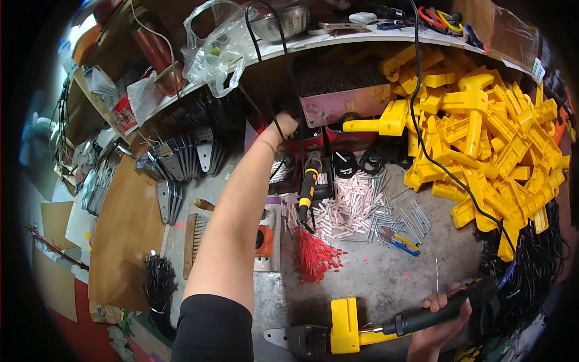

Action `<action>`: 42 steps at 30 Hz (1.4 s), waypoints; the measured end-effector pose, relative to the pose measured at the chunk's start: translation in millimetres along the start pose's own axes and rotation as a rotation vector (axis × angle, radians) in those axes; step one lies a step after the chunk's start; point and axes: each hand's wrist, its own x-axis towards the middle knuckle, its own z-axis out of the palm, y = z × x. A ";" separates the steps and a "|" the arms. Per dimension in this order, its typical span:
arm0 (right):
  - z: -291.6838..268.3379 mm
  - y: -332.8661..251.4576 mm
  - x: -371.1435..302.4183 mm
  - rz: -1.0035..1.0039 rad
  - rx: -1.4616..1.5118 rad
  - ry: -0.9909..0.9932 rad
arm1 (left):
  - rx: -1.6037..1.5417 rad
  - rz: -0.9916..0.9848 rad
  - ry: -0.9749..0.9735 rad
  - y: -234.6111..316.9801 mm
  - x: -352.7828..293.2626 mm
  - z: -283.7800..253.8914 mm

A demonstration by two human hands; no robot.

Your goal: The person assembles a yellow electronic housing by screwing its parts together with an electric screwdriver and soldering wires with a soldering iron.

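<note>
The left hand (286, 125) reaches among bins (351, 143); its fingers are hidden, so its grip cannot be told. Nearer the wearer sits a yellow handle (344, 326) with a metal plate (289, 339); beside it, the right hand (439, 333) grips a black electric screwdriver (416, 321). Keeping screwdriver and handle lined up should help. Around lie brackets (208, 154), a brush (196, 238), red wires (316, 256) and screws (416, 220); a hanging cable (417, 54) crosses the yellow pile (502, 130) and could snag.
</note>
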 end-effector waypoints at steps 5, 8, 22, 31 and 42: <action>8.0 2.2 -7.2 0.002 -0.021 0.028 | -0.340 -0.244 0.032 0.2 -27.6 -43.5; 6.6 4.1 -2.0 0.006 -0.048 0.033 | -0.687 -0.174 -0.028 15.5 -71.3 -74.1; 2.6 -6.1 -9.3 -0.020 -0.064 -0.186 | -0.121 0.424 -0.051 -27.0 -408.5 13.5; -4.3 -6.3 -21.1 -0.107 -0.088 -0.177 | 0.319 0.975 -0.018 -25.0 -406.4 41.6; -5.0 -3.2 -16.3 -0.096 -0.074 -0.184 | 0.271 0.946 0.059 -19.9 -404.8 43.4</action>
